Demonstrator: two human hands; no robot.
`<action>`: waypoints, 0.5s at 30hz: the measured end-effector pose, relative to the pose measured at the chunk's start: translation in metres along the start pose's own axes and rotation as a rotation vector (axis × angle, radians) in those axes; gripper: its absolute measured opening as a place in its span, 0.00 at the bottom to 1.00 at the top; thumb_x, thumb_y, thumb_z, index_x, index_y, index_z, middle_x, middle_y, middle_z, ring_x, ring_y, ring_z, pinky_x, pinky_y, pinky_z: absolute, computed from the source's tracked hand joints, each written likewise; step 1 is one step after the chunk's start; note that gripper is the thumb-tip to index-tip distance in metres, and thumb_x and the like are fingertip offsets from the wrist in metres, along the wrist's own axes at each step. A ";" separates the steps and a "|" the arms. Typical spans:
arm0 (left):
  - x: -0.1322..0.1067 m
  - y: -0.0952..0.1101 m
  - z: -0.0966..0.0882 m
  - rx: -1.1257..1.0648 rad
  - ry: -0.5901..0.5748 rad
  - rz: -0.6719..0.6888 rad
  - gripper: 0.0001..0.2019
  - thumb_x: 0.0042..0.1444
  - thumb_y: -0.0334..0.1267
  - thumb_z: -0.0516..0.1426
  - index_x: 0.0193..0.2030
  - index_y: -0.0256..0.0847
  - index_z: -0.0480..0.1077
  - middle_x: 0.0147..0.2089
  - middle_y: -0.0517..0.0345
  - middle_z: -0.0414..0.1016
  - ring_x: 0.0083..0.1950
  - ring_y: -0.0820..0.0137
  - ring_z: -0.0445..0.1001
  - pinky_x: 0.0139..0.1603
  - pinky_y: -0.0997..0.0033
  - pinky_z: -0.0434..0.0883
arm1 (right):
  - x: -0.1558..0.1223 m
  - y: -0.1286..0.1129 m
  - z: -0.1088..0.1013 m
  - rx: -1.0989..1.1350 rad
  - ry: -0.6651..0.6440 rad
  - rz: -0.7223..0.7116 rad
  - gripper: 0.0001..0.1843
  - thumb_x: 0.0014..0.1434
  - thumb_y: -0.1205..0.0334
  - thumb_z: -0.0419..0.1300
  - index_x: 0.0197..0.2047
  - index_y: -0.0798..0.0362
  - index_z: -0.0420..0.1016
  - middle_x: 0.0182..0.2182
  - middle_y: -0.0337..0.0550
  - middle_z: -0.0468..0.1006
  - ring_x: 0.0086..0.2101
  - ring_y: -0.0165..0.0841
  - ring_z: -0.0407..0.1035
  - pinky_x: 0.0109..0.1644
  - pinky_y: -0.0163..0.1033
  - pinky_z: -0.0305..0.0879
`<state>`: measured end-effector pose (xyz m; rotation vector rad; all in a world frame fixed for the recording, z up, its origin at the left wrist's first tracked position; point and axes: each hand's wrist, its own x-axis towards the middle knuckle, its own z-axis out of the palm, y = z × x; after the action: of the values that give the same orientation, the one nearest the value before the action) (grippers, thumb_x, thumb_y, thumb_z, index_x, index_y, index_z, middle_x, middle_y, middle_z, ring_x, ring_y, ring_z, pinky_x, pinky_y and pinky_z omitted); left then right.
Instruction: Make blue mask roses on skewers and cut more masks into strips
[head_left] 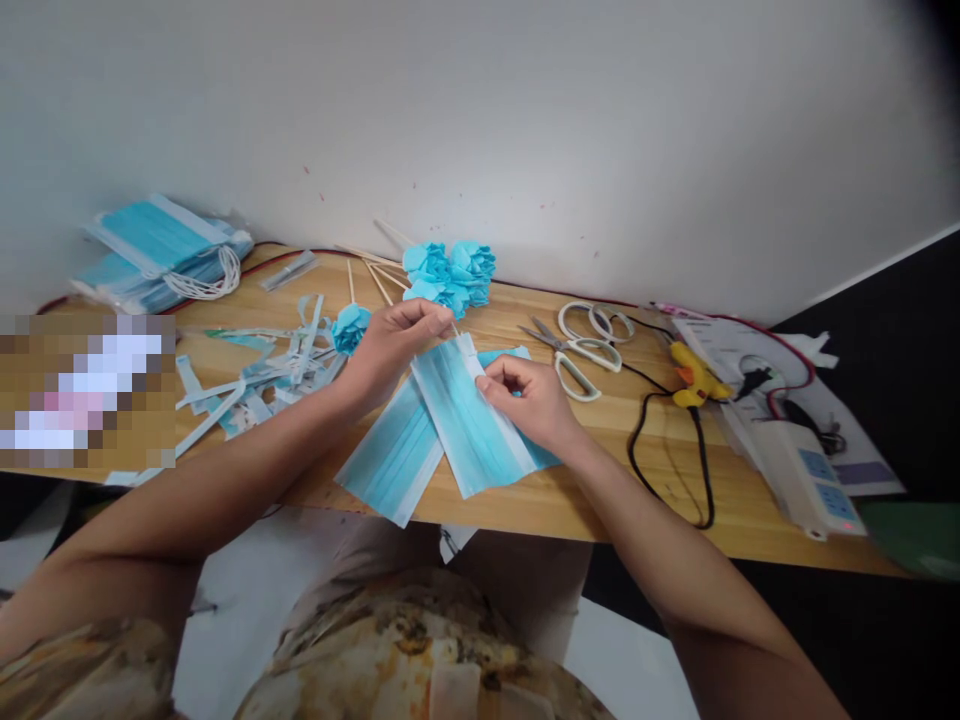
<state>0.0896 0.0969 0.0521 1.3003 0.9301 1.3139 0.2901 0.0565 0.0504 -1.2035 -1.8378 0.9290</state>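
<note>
A blue and white face mask [476, 430], without visible ear loops, lies slanted before me over other blue mask pieces. My right hand [532, 398] pinches its right edge between thumb and fingers. At the mask's upper left corner, my left hand [401, 340] is closed in a pinch on a thin pale strip that reaches up from the mask. Whether this strip is wire or cord is too small to tell. One mask piece [397, 455] sticks out to the lower left, another [544, 457] to the right. A blue paper-like flower [350, 328] sits behind my left wrist.
Several blue flowers on sticks [450, 275] lie by the wall. Scissors [574, 355] and a tape roll [577, 322] are at right, near a yellow glue gun [694, 375] and a power strip [806, 480]. Cut strips [259, 385] and stacked masks [161, 245] lie left.
</note>
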 end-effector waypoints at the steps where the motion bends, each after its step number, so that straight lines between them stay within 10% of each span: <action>1: 0.000 -0.001 0.001 -0.007 -0.017 -0.021 0.14 0.53 0.49 0.68 0.27 0.42 0.77 0.33 0.58 0.77 0.38 0.67 0.72 0.44 0.66 0.69 | 0.000 0.000 0.000 -0.002 0.002 0.000 0.13 0.58 0.55 0.59 0.25 0.51 0.67 0.21 0.35 0.67 0.24 0.27 0.57 0.29 0.36 0.53; 15: 0.000 -0.006 0.004 -0.346 -0.238 -0.204 0.14 0.51 0.49 0.68 0.28 0.41 0.76 0.36 0.55 0.77 0.38 0.66 0.73 0.41 0.66 0.69 | 0.002 -0.001 -0.002 -0.013 0.027 -0.020 0.13 0.57 0.55 0.59 0.25 0.50 0.68 0.21 0.36 0.69 0.24 0.27 0.59 0.29 0.35 0.54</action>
<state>0.0946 0.0977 0.0463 1.0355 0.6187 1.0778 0.2909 0.0579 0.0527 -1.1979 -1.8338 0.8872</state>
